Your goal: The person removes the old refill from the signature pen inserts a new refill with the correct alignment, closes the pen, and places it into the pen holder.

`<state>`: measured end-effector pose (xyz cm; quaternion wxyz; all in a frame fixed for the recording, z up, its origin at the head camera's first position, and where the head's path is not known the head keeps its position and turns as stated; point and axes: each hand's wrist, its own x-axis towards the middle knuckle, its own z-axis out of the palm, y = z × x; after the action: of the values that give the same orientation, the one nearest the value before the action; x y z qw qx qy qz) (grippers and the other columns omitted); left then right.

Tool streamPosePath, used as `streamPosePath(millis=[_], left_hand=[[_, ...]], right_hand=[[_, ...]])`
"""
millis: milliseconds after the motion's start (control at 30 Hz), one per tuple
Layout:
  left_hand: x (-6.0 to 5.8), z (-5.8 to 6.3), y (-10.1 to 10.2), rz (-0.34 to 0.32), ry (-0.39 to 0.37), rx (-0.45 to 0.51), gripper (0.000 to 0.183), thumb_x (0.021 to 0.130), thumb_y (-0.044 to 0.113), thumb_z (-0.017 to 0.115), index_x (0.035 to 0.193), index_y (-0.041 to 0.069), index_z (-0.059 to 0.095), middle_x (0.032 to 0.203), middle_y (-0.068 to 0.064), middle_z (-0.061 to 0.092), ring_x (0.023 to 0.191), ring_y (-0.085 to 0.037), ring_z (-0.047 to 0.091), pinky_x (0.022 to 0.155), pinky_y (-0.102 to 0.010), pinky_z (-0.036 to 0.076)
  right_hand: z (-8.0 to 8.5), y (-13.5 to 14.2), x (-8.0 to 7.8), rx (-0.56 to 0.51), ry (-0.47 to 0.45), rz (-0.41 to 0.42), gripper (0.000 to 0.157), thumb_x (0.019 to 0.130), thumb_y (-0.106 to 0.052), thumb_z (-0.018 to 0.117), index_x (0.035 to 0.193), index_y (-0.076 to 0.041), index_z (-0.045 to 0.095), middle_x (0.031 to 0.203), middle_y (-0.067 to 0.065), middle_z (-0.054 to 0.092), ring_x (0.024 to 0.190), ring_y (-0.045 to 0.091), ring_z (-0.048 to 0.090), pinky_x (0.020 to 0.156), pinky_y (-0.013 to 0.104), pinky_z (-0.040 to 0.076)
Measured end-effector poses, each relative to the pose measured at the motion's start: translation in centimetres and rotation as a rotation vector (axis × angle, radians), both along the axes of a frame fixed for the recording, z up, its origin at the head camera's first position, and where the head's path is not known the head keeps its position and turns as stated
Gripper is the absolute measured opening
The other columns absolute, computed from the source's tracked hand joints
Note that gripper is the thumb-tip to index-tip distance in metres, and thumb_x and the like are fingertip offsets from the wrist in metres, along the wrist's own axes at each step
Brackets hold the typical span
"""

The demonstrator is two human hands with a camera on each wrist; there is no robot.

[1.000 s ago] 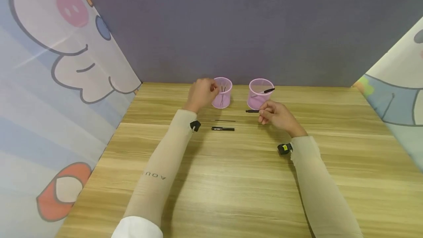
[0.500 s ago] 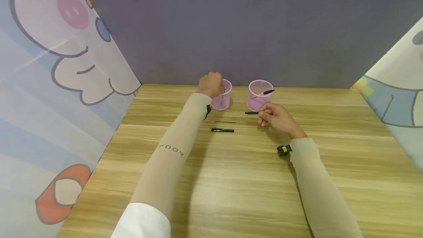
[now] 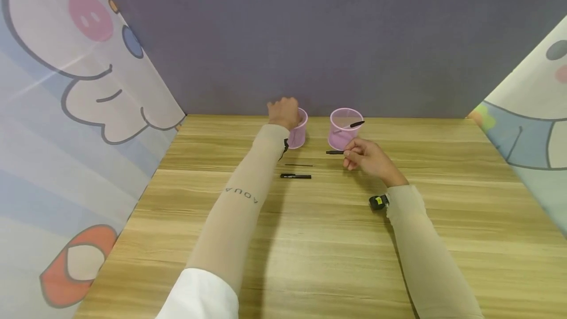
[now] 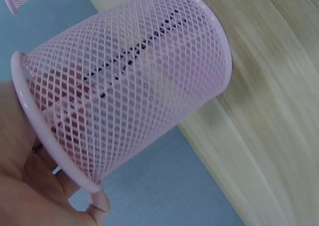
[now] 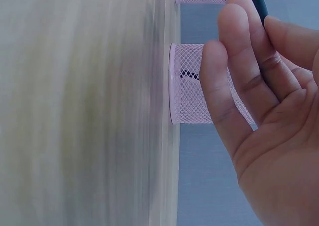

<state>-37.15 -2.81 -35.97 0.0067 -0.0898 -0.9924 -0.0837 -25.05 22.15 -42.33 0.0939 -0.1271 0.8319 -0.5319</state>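
Note:
My left hand [image 3: 283,112] reaches over the rim of the left pink mesh pen cup [image 3: 298,138]. In the left wrist view, fingers show reddish through the mesh beside two thin dark sticks [image 4: 142,47], which look like pen refills; whether they pinch one is hidden. One finger lies outside the cup's rim. Between thumb and forefinger, my right hand [image 3: 371,161] pinches a slim black pen part [image 3: 334,152], held level before the right pink mesh pen cup [image 3: 341,139]. A pen with a black end [image 3: 356,124] leans in that cup.
On the wooden table [image 3: 328,240], a thin dark refill-like rod [image 3: 299,165] lies in front of the cups. A black pen or pen barrel [image 3: 296,176] lies parallel to it, nearer me. A grey panel [image 3: 328,38] rises behind, with cartoon-printed sheets at both sides.
My left hand has moved from the left cup's side up and over its mouth, fingers now down inside. The right hand keeps the black pen part in nearly the same place.

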Motion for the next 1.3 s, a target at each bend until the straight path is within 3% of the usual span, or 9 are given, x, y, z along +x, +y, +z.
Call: streamPosePath(millis=[100,300,433,533,600,700,867,1100,1300], left_hand=[[0.1,0.0,0.1,0.018,0.006,0.013,0.019,0.096,0.032,0.069,0.091,0.014,0.068,0.119,-0.009,0.073,0.111,-0.032,0.068,0.113,-0.057,0.036],[0.3,0.6,-0.2,0.049,-0.013,0.042,0.030,0.093,0.037,0.072,0.108,0.011,0.069,0.125,-0.011,0.072,0.118,-0.034,0.066,0.117,-0.059,0.034],[0.5,1.4,-0.9,0.049,0.009,0.119,0.026,0.092,0.039,0.074,0.094,0.013,0.072,0.111,-0.005,0.076,0.114,-0.031,0.067,0.116,-0.059,0.036],[0.7,2.0,-1.8,0.033,0.073,0.210,0.029,0.097,0.036,0.068,0.078,0.015,0.067,0.096,-0.002,0.075,0.099,-0.026,0.069,0.105,-0.053,0.047],[0.7,2.2,-2.5,0.019,0.127,0.275,0.031,0.100,0.034,0.063,0.076,0.016,0.061,0.090,-0.002,0.073,0.087,-0.024,0.067,0.093,-0.047,0.052],[0.9,2.3,-3.7,0.018,0.194,0.386,0.030,0.102,0.033,0.060,0.079,0.015,0.057,0.082,-0.004,0.067,0.074,-0.022,0.060,0.074,-0.039,0.050],[1.7,1.8,-5.5,0.052,0.273,0.548,0.034,0.103,0.035,0.060,0.078,0.013,0.056,0.074,-0.002,0.060,0.071,-0.020,0.054,0.063,-0.032,0.040],[4.2,0.1,-7.5,0.137,0.363,0.792,0.046,0.104,0.038,0.059,0.070,0.007,0.060,0.061,0.000,0.049,0.060,-0.019,0.044,0.058,-0.031,0.032],[6.7,-1.7,-8.3,0.132,0.322,0.926,0.048,0.108,0.035,0.049,0.068,0.009,0.051,0.060,0.001,0.044,0.056,-0.016,0.040,0.055,-0.029,0.032]], right_hand=[[0.0,-0.1,0.0,0.002,0.002,0.002,0.018,0.104,-0.006,0.055,0.110,0.012,0.057,0.087,0.023,0.070,0.074,0.020,0.070,0.071,0.034,0.063],[-0.1,-0.2,-0.2,0.003,0.007,0.009,0.018,0.104,-0.006,0.055,0.109,0.011,0.057,0.087,0.024,0.070,0.074,0.021,0.070,0.071,0.034,0.062],[-0.1,-0.2,-0.2,0.003,0.005,0.012,0.018,0.104,-0.007,0.055,0.109,0.010,0.058,0.088,0.024,0.070,0.074,0.023,0.071,0.071,0.034,0.062],[0.1,-0.2,-0.2,0.004,0.007,0.014,0.019,0.105,-0.007,0.055,0.110,0.011,0.057,0.088,0.025,0.070,0.074,0.023,0.071,0.072,0.035,0.063],[0.2,-0.1,-0.3,0.006,0.013,0.011,0.020,0.105,-0.007,0.055,0.110,0.012,0.057,0.089,0.025,0.070,0.074,0.023,0.071,0.072,0.036,0.063],[0.4,0.0,-0.3,0.005,0.016,0.007,0.022,0.105,-0.007,0.055,0.111,0.014,0.056,0.089,0.026,0.070,0.075,0.023,0.071,0.073,0.037,0.063],[0.5,0.1,-0.1,0.004,0.014,0.001,0.022,0.105,-0.007,0.055,0.111,0.014,0.055,0.090,0.026,0.070,0.076,0.024,0.071,0.074,0.037,0.063],[0.9,0.4,0.1,0.017,0.015,-0.010,0.023,0.105,-0.010,0.055,0.111,0.012,0.056,0.090,0.024,0.071,0.074,0.020,0.071,0.073,0.037,0.063],[0.9,0.5,0.0,0.023,0.020,-0.005,0.023,0.105,-0.010,0.056,0.111,0.012,0.056,0.090,0.024,0.071,0.074,0.019,0.071,0.072,0.036,0.063]])
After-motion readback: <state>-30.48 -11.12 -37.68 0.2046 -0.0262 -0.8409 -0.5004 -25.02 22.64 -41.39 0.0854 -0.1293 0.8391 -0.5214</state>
